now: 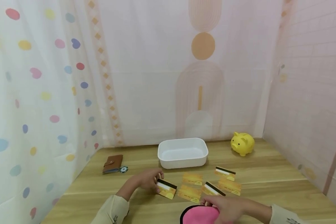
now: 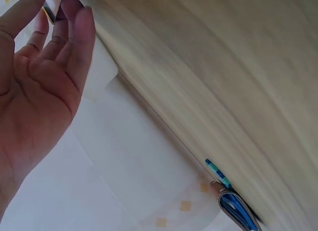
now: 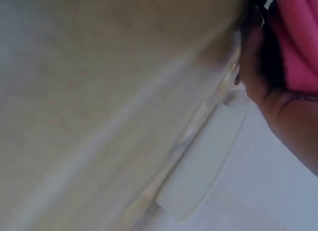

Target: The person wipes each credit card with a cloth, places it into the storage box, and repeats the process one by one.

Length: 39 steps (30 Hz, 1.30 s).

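Observation:
In the head view my left hand (image 1: 150, 181) pinches a yellow-orange bank card (image 1: 166, 188) with a black stripe, tilted near the table's middle. The left wrist view shows the fingers of this hand (image 2: 44, 77) curled at the card's edge (image 2: 50, 13). At the bottom of the head view, my right hand (image 1: 228, 207) grips a pink pouch (image 1: 198, 216) with a black rim. Its lower part is cut off by the frame. Several more bank cards (image 1: 189, 193) lie flat between and beyond the hands, one partly behind the right hand.
A white rectangular basin (image 1: 183, 163) stands at the back middle of the wooden table (image 1: 271, 174). At the back right is a yellow piggy bank (image 1: 243, 144). A brown wallet (image 1: 113, 163) lies on the left beside a round poker chip (image 1: 123, 169). Patterned curtains hang behind.

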Each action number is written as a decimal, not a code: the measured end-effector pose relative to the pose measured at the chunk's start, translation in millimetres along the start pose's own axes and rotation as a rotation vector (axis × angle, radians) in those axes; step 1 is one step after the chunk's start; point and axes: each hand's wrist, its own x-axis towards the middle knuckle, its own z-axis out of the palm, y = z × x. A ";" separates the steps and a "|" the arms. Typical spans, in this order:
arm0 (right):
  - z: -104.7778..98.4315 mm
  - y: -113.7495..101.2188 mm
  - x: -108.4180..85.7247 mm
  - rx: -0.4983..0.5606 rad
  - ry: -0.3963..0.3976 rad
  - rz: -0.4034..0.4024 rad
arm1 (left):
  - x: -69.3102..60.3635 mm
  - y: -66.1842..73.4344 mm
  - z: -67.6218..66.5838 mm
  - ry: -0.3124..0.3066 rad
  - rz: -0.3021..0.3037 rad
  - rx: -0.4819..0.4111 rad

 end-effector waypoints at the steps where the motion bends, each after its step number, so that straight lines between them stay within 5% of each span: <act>1: 0.6 0.4 -1.2 0.029 -0.004 0.013 | -0.7 1.0 -0.8 -0.004 0.004 -0.026; 7: 2.2 -0.7 -9.8 0.099 0.033 0.067 | -1.9 4.7 -2.4 0.001 0.031 -0.118; 18: 1.6 5.2 -15.0 0.132 0.051 -0.128 | -5.8 23.7 8.4 0.051 0.113 -0.320; 23: 0.4 5.9 -15.6 0.087 0.059 -0.112 | -6.7 31.1 12.4 0.057 0.137 -0.368; 28: 0.7 6.4 -17.6 0.152 0.072 -0.095 | -7.1 35.0 14.4 0.065 0.125 -0.413; 39: -3.4 -0.4 -25.1 0.197 0.299 -0.016 | -3.6 47.6 17.5 0.132 0.109 -0.549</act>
